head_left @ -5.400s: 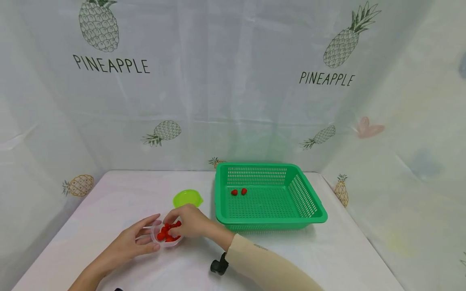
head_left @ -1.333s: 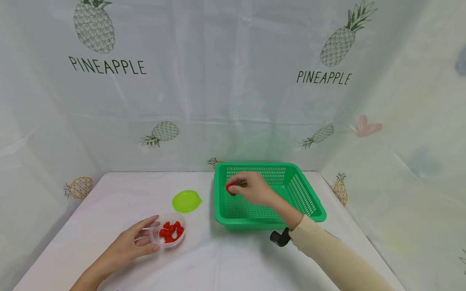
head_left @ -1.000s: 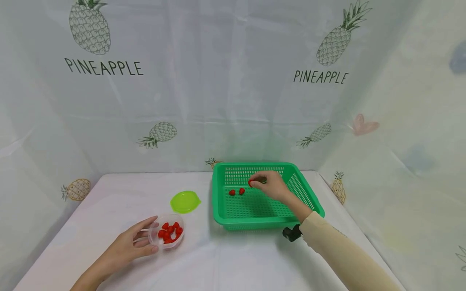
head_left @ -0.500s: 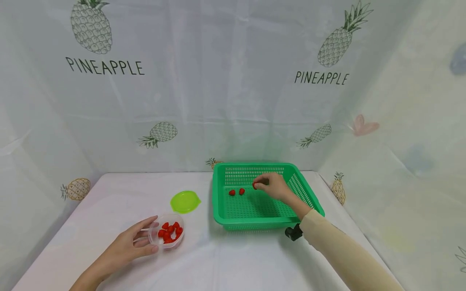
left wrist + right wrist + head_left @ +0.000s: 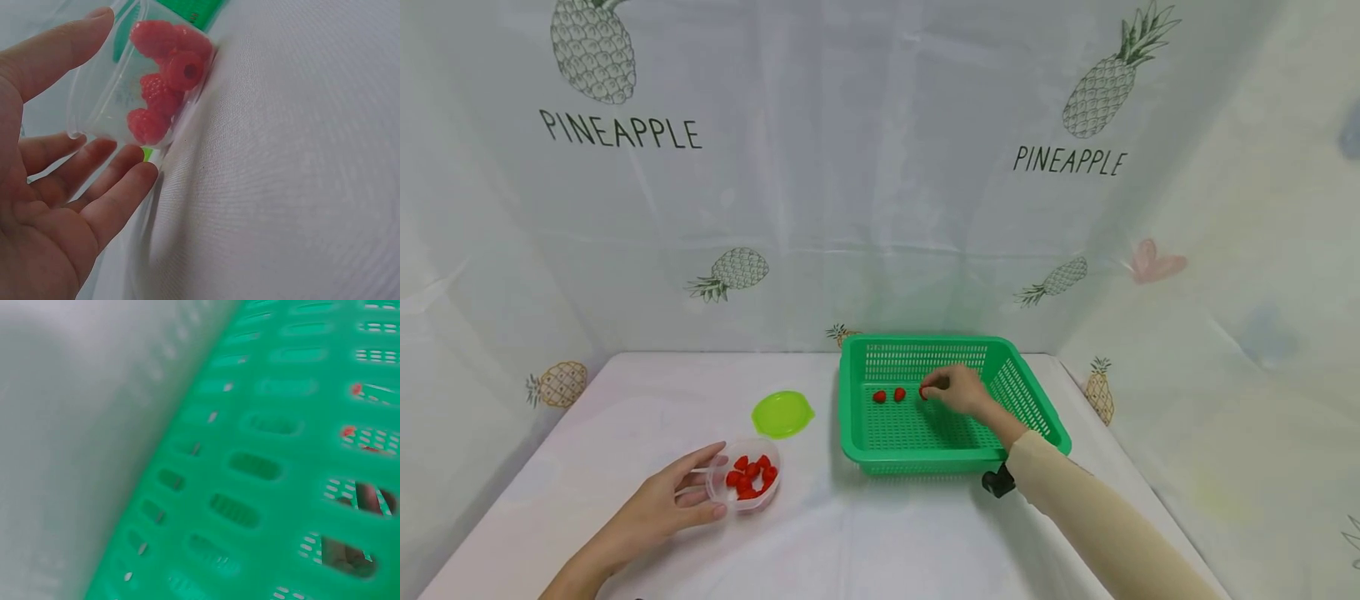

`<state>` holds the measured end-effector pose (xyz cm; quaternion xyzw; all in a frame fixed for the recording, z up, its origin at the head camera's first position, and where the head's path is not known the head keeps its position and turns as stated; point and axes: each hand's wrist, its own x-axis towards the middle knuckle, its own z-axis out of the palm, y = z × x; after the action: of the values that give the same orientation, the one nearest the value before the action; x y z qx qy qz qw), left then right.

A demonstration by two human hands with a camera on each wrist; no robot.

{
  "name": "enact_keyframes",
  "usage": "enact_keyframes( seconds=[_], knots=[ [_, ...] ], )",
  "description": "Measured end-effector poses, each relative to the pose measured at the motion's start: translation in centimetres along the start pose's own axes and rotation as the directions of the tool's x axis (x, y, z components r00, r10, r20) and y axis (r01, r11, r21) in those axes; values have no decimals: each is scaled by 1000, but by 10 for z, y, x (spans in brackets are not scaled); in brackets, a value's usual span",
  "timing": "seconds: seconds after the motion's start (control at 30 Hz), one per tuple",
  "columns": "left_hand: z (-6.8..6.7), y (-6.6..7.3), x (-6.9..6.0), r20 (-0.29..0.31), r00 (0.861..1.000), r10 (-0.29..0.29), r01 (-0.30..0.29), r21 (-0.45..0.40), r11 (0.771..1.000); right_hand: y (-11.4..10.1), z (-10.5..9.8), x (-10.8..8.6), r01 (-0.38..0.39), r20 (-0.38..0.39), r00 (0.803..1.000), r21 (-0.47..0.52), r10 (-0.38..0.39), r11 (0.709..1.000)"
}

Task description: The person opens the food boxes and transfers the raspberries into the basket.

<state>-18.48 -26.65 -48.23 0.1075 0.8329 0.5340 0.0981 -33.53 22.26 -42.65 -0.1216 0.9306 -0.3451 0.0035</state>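
Observation:
A small clear plastic container (image 5: pixel 746 506) with several red raspberries (image 5: pixel 156 94) in it stands on the table at left. My left hand (image 5: pixel 658 504) lies beside it, thumb and fairly straight fingers spread along its near wall, the fingertips at the plastic. My right hand (image 5: pixel 958 390) reaches into the green plastic basket (image 5: pixel 917 456) and pinches one raspberry (image 5: pixel 923 392) between thumb and fingertips, low over the basket floor. To its left lie two more raspberries, a left berry (image 5: pixel 880 397) and a right berry (image 5: pixel 899 394). In the right wrist view the basket wall (image 5: pixel 250 469) hides most of the hand.
A lime-green lid (image 5: pixel 782 414) lies flat on the table behind the container. White cloth covers the table (image 5: pixel 805 550). A pineapple-printed curtain (image 5: pixel 880 167) hangs behind and along the sides. The right forearm passes over the basket's front rim.
My right hand went from the container to the basket with a raspberry, moved right past the two berries, then lowered it toward the basket floor. My left hand stayed by the container.

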Motion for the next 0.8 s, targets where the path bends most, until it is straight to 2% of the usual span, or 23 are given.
enact_keyframes(
  seconds=[0.37, 0.6, 0.8],
  knots=[
    [1, 2, 0, -11, 1000, -10, 10, 43, 999, 10, 15, 4, -19, -28, 999, -102, 16, 995],
    [0, 0, -2, -2, 1000, -7, 7, 10, 1000, 13, 17, 6, 3, -6, 1000, -172, -4, 985],
    [0, -1, -1, -7, 1000, 6, -5, 3, 1000, 8, 14, 3, 20, -9, 1000, -157, -22, 987]
  ],
)
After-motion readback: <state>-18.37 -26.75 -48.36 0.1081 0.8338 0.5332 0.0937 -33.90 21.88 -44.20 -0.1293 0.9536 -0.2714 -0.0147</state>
